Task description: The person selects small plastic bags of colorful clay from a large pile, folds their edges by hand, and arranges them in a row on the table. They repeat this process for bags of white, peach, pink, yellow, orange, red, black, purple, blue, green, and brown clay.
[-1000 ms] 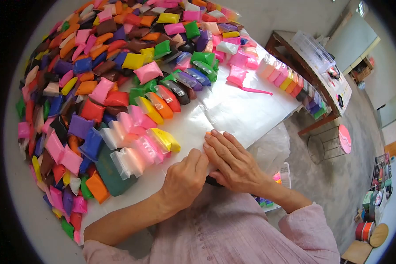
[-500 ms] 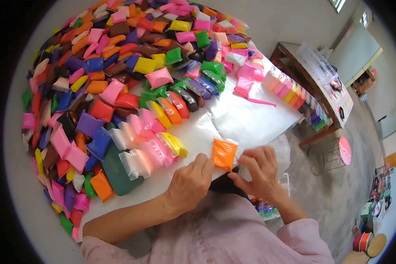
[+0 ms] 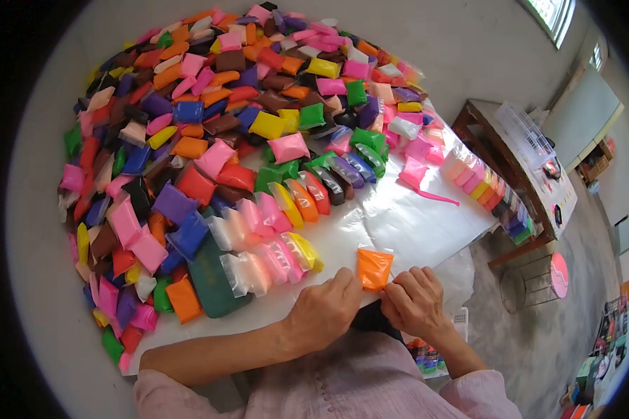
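Note:
An orange clay-like packet (image 3: 374, 269) in clear plastic is at the near edge of the white-covered table. At its lower left edge, the fingers of my left hand (image 3: 325, 311) are closed on it. My right hand (image 3: 416, 300) is closed at its lower right edge, with the fingertips curled out of sight. Left of the hands lies a row of packets in pink, pale peach and yellow (image 3: 305, 253). A second row behind it includes an orange packet (image 3: 302, 200) and a red one.
A large heap of coloured packets (image 3: 189, 112) covers the table's left and far parts. A dark green flat object (image 3: 217, 283) lies beside the rows. Packets stand in a line (image 3: 483, 188) along the right edge. A wooden table (image 3: 483, 133) and wire stool (image 3: 528, 285) are farther right.
My right hand has come in to the orange packet, its fingers going from spread to closed. My left hand stays at the packet's left side. The whole view has shifted slightly.

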Available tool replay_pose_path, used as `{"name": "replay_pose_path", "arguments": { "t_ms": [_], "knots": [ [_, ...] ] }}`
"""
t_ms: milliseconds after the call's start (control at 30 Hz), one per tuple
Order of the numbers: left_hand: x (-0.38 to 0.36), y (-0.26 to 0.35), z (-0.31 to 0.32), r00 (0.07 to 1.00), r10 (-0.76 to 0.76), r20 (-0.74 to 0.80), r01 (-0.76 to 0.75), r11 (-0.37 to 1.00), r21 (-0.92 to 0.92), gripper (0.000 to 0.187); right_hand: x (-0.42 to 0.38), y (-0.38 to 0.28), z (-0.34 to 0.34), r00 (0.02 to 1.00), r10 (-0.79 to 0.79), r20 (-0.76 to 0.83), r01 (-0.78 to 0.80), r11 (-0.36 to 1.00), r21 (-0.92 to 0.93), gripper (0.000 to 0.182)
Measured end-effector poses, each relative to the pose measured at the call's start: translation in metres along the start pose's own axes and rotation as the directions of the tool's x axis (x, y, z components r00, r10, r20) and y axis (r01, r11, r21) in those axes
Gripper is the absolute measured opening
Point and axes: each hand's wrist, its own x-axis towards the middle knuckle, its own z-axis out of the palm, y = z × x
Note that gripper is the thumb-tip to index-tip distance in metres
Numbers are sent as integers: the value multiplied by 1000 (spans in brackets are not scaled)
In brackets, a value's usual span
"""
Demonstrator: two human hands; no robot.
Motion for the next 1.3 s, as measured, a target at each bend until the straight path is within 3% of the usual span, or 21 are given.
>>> {"name": "replay_pose_path", "arguments": {
  "t_ms": [333,367,500,567,600,667,767,867,967,1067,1167,1267,1300],
  "knots": [
    [-2,-1,0,999,29,-32,-32,997,-72,16,-4,-11,4,990,143,-16,-142,989,45,15],
    [-2,-1,-1,995,68,-79,-70,997,-15,17,-5,-13,3,985,171,-13,-170,984,51,14],
    [-10,3,-1,970,181,-164,-165,980,108,23,1,-20,-24,875,464,136,-482,816,318,15],
    [-7,4,0,959,216,-183,-194,972,129,24,7,-22,-35,703,629,332,-701,536,470,24],
    [-8,5,-1,956,226,-184,-204,970,133,24,11,-22,-37,617,660,428,-744,310,592,30],
    [-4,8,-8,946,251,-205,-233,967,106,24,16,-22,-38,475,618,627,-682,-192,705,42],
    [-7,7,-4,936,262,-233,-232,961,149,19,-1,-9,-32,568,394,723,-592,-415,691,55],
    [-8,6,-2,950,178,-259,-186,982,-9,18,-4,-4,-27,655,357,666,-523,-423,740,56],
    [-6,4,-1,940,180,-290,-203,978,-53,18,11,2,-29,711,275,647,-501,-447,741,57],
    [-4,3,-5,932,168,-321,-208,974,-94,19,21,7,-25,716,210,666,-524,-470,711,56],
    [-5,0,-4,942,140,-306,-180,978,-106,20,27,9,-22,691,221,688,-583,-392,711,55],
    [-12,3,-3,965,116,-233,-129,991,-39,20,28,8,-21,601,346,720,-726,-141,673,53],
    [-12,2,-4,969,115,-220,-129,991,-47,22,30,8,-20,600,342,724,-729,-139,670,53]
  ]
}}
